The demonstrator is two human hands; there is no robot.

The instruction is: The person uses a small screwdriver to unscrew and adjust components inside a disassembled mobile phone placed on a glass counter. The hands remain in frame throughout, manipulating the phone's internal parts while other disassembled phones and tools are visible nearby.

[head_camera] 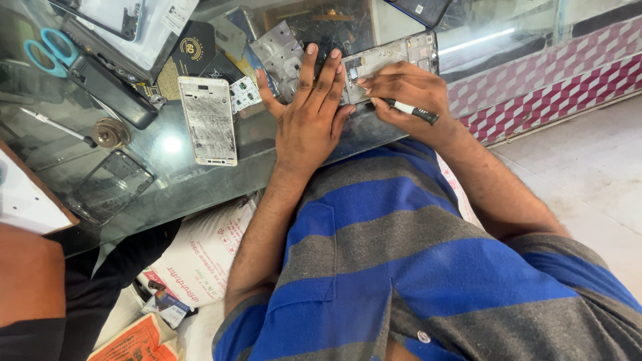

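Note:
An opened phone body lies on the glass counter, its inner parts showing. My left hand rests flat on its left part with fingers spread, pressing it down. My right hand holds a small screwdriver with a black and white handle, fingertips bent down onto the phone's inside. A grey metal phone plate lies just left of my left fingers.
A white phone with a cracked screen lies on the glass, a black phone case and a black handset further left. Blue-handled scissors, a second screwdriver, a round metal piece. Another person's arm at lower left.

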